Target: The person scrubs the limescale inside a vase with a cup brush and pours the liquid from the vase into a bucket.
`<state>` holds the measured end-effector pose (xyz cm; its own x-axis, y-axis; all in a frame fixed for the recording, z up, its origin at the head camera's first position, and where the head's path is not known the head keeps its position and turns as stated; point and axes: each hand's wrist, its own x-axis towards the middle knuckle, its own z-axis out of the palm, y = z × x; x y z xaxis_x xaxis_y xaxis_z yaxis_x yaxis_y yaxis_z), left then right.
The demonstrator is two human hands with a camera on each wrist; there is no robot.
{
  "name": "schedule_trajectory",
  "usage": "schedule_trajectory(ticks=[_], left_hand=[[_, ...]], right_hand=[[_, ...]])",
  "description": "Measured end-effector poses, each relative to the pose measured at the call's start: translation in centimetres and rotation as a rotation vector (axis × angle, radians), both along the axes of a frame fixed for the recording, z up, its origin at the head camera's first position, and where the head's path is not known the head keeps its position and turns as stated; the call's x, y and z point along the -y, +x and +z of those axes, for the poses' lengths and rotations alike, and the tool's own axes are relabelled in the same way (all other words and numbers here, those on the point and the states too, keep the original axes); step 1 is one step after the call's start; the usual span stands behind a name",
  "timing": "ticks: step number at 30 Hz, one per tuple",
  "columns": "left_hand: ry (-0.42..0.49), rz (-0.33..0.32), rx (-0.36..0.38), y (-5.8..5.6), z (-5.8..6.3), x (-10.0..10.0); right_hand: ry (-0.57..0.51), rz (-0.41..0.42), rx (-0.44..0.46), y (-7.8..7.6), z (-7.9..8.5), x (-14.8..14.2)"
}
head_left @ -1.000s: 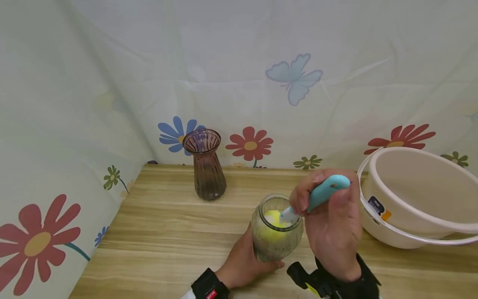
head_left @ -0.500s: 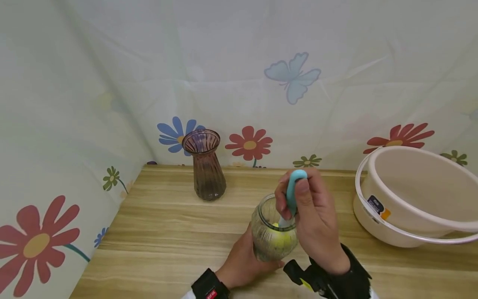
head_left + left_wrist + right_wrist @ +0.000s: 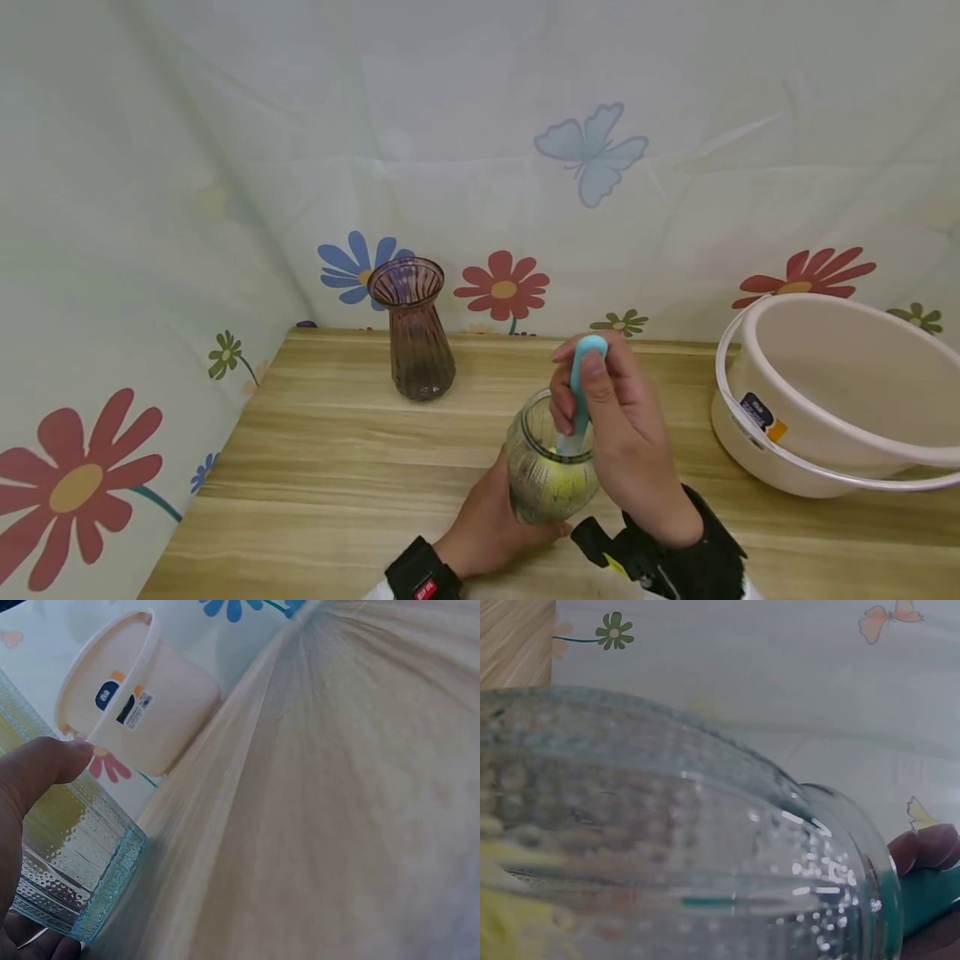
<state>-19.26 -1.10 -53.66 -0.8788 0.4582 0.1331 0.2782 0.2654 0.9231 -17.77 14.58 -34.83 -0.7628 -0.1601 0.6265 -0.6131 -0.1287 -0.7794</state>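
My left hand [image 3: 483, 529] grips a clear textured glass vase [image 3: 525, 487] around its lower side. The vase tilts a little over the wooden tabletop. In my right hand [image 3: 633, 454] is a sponge bottle brush with a turquoise handle [image 3: 587, 367]; the thumb lies along that handle. Its yellow sponge head [image 3: 564, 482] sits inside the vase and shows through the glass. The left wrist view has my thumb across the vase's wall [image 3: 90, 847]. From the right wrist, the glass [image 3: 667, 817] fills much of the view, with the turquoise handle [image 3: 934, 896] beyond the rim.
A purple ribbed glass vase [image 3: 422, 354] stands at the back left of the wooden table [image 3: 315, 467]. On the right is a cream bucket [image 3: 780, 450] with its handle lowered. A flower-printed sheet [image 3: 465, 183] hangs behind and along the left.
The right hand has moved left and pushed the brush deeper, so the yellow head sits lower in the vase. The handle now stands more upright. The left hand holds its place.
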Motion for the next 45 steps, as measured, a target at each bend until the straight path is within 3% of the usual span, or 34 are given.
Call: schedule_trajectory(ticks=[3, 13, 25, 33, 40, 45], left_hand=[[0.002, -0.003, 0.010, 0.0, 0.0, 0.0], [0.043, -0.042, 0.004, -0.1, -0.1, 0.0], [0.036, -0.035, -0.001, -0.1, -0.1, 0.0], [0.015, -0.019, 0.026, 0.0, 0.2, -0.1], [-0.033, 0.003, 0.028, 0.0, 0.2, -0.2], [-0.032, 0.005, 0.024, 0.1, 0.2, -0.1]], right_hand=[[0.063, -0.022, 0.052, 0.0, -0.1, 0.0], [0.252, 0.063, 0.145, 0.1, -0.3, 0.1], [0.225, 0.059, 0.153, 0.1, -0.1, 0.0], [0.093, 0.021, 0.117, 0.2, 0.3, -0.4], [-0.163, 0.150, 0.030, 0.4, 0.8, -1.0], [-0.303, 0.200, -0.031, 0.7, 1.1, -1.3]])
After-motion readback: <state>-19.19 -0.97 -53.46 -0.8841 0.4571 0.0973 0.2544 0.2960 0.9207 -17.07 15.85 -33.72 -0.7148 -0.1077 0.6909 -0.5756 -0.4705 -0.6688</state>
